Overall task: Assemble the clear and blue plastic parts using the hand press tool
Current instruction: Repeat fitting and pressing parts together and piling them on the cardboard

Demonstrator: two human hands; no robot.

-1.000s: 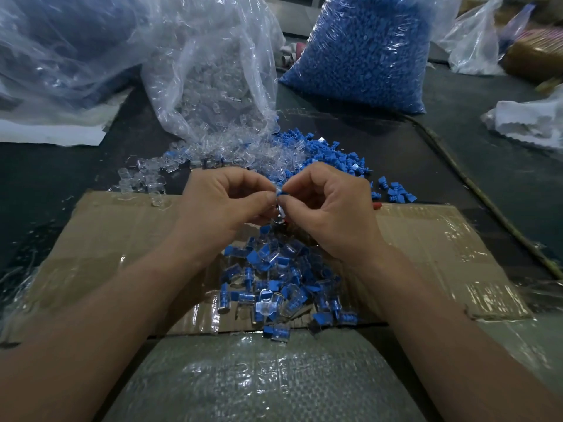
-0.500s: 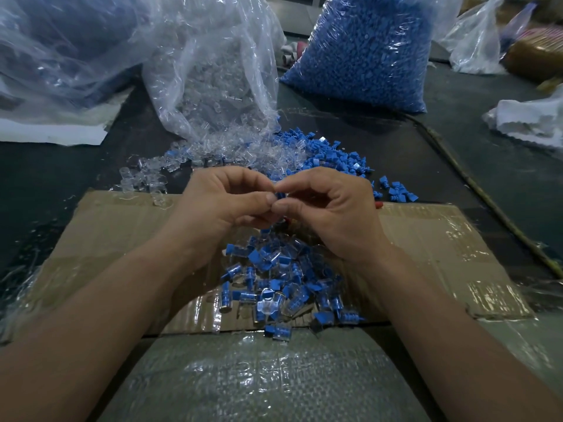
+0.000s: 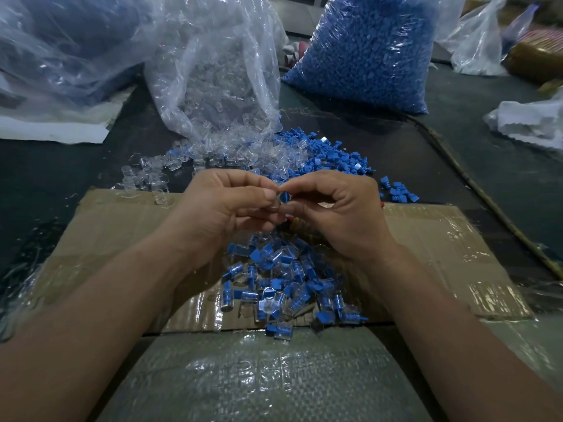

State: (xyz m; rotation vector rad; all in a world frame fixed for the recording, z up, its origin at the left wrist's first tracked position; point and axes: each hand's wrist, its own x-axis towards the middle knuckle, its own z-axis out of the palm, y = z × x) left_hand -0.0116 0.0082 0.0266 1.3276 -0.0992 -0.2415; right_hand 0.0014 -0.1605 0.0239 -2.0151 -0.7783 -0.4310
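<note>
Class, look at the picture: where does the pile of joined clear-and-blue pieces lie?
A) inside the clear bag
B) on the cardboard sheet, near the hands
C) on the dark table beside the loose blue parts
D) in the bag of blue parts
B: the pile of joined pieces lies on the cardboard sheet, just below the left hand and right hand, which together pinch a blue part.

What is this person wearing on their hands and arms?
Nothing that shows. The left hand and right hand are bare, with no gloves, rings or tape. The left forearm and right forearm are bare too: no sleeve, watch or bracelet appears up to the picture's edge.
</note>
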